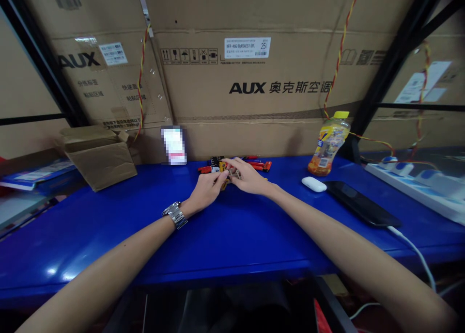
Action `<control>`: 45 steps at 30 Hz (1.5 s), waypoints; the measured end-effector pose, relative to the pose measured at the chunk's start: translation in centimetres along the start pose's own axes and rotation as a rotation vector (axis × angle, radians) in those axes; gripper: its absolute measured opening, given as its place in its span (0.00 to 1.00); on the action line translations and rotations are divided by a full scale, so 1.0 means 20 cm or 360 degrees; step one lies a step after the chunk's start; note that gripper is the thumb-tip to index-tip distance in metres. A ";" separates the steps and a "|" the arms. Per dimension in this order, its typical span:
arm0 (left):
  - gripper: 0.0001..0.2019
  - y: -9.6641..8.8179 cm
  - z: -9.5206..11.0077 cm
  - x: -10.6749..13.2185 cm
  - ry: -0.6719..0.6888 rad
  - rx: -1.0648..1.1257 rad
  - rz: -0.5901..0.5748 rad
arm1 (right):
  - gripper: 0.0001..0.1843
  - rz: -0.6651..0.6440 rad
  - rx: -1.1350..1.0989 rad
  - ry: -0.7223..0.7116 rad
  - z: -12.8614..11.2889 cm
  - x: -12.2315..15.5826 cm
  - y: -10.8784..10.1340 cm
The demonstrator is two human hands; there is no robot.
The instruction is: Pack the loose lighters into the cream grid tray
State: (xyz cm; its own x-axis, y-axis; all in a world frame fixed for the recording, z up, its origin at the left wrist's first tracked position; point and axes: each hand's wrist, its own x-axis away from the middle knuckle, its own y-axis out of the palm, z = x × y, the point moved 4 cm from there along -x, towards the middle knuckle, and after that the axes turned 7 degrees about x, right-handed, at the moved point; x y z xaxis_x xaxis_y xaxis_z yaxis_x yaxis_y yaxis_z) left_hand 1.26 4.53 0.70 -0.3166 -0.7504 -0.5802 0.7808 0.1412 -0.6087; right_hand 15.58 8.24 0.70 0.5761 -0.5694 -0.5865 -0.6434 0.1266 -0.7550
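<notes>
My left hand (208, 188), a metal watch (175, 214) on its wrist, and my right hand (246, 175) meet at the back of the blue table (225, 236). Both have their fingers pinched on a small pale part (232, 173) held between them; I cannot make out what it is. Just behind the hands lies a cluster of small red, black and yellow parts (254, 164) on the table.
An open cardboard box (100, 157) stands at the back left. A yellow-capped drink bottle (329, 144), a white earbud case (314, 184) and a black phone (361, 203) on a white cable lie to the right. A power strip (414, 182) sits far right. Large cartons form the back wall.
</notes>
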 end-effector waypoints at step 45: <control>0.17 -0.03 -0.09 0.00 -0.0437 -0.0106 0.0123 | 0.19 0.0088 0.0216 0.0092 0.08 -0.02 -0.07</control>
State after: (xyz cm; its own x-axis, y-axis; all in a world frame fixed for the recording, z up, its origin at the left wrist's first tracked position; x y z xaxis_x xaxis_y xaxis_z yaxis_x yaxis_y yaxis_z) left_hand -0.12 5.67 0.09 -0.0927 -0.8811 -0.4637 0.7569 0.2402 -0.6078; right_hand 17.02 9.51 1.50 0.5092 -0.6038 -0.6133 -0.5971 0.2654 -0.7570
